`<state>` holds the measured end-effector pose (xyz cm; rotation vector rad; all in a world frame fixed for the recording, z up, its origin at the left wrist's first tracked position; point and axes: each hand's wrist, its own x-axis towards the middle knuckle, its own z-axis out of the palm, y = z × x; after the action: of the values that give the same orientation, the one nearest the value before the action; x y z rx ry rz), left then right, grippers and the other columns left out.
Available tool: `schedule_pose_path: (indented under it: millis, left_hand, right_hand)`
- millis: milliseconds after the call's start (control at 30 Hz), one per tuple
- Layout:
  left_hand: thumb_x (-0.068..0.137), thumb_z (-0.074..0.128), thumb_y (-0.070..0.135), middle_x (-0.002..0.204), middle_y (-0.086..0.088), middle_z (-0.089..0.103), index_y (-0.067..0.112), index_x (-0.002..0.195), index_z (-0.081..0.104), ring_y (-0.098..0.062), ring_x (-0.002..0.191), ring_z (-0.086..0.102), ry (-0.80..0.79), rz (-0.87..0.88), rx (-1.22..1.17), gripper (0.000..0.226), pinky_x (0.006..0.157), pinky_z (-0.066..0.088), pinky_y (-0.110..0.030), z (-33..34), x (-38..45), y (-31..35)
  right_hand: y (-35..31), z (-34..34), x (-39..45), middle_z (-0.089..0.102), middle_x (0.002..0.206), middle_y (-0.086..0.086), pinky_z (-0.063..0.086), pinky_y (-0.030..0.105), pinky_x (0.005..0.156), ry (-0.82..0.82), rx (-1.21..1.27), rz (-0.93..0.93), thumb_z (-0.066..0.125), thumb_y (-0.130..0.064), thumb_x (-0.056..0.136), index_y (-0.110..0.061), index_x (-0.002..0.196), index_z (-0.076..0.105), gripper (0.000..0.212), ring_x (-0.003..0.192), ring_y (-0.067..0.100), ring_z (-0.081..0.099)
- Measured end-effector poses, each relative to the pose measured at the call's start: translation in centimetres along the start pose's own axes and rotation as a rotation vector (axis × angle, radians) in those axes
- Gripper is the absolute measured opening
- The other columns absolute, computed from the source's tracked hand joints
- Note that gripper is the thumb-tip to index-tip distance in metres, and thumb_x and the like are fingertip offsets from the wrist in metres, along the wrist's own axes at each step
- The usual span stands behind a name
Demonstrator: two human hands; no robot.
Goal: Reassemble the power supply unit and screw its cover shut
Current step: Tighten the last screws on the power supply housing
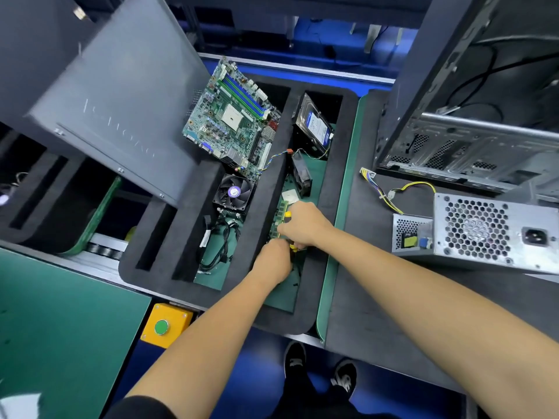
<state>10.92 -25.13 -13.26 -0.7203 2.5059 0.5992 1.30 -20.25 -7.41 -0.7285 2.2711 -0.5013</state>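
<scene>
Reaching into the foam tray at centre frame: right hand gripping a yellow-handled screwdriver; left hand curled beside it, hold unclear.

The right hand covers most of a yellow-handled tool; only a yellow stub above the knuckles and another bit below show, so the tool's tip cannot be seen. The left hand has its fingers turned away, and what they hold cannot be told. Both hands hide the near end of a memory stick in the foam tray. The power supply unit is cut off by the right edge, and its open side shows parts too small to name. The computer case runs out of view at top and right. The large grey panel bears faint lettering that is too blurred to read.
</scene>
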Motion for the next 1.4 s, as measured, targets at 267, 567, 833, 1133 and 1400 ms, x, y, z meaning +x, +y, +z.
schedule_pose_path:
  millis: [267,567,833,1133,1400]
  left_hand:
    - [0.082,0.056,0.007,0.078,-0.015,0.058,0.011,0.067,0.043,-0.031,0.075,0.056,-0.159,0.120,-0.088,0.021,0.058,0.035,-0.027,1.3,-1.1,-0.5]
    - [0.087,0.051,0.013,0.097,-0.020,0.060,0.006,0.084,0.049,-0.037,0.089,0.060,-0.106,0.176,0.090,0.008,0.063,0.042,-0.035,0.7,-1.0,-0.6]
    - [0.094,0.047,0.005,0.131,-0.022,0.047,-0.004,0.133,0.038,-0.025,0.117,0.052,0.004,0.102,0.505,0.041,0.092,0.049,-0.028,1.3,-0.7,0.0]
    - [0.087,0.049,-0.010,0.120,-0.017,0.054,0.001,0.114,0.054,-0.032,0.110,0.057,-0.080,0.028,0.332,0.030,0.085,0.050,-0.037,0.8,-0.6,-0.4]
    - [0.090,0.048,0.001,0.114,-0.017,0.056,0.001,0.108,0.052,-0.031,0.103,0.060,-0.016,0.074,0.218,0.018,0.081,0.048,-0.034,1.0,-0.5,-0.7]
  right_hand:
    - [0.6,0.9,0.7,0.067,0.061,0.020,0.056,0.035,0.055,0.008,0.000,-0.004,0.055,-0.017,0.076,-0.008,0.063,0.046,0.017,0.047,0.029,0.062]
    - [0.5,1.1,0.8,0.059,0.052,0.012,0.054,0.032,0.052,0.016,0.001,-0.002,0.055,-0.017,0.077,-0.013,0.059,0.040,0.025,0.043,0.026,0.055]
    - [0.3,0.7,0.5,0.056,0.061,0.014,0.056,0.038,0.059,0.018,-0.015,-0.014,0.056,-0.016,0.079,-0.010,0.061,0.042,0.024,0.055,0.028,0.058]
    - [0.5,0.8,0.5,0.054,0.057,0.010,0.055,0.036,0.062,0.026,-0.040,-0.022,0.056,-0.018,0.079,-0.012,0.061,0.038,0.026,0.054,0.026,0.053]
    - [0.6,0.9,0.4,0.054,0.062,0.012,0.054,0.039,0.063,0.032,-0.045,-0.043,0.056,-0.019,0.080,-0.012,0.064,0.038,0.025,0.057,0.026,0.050]
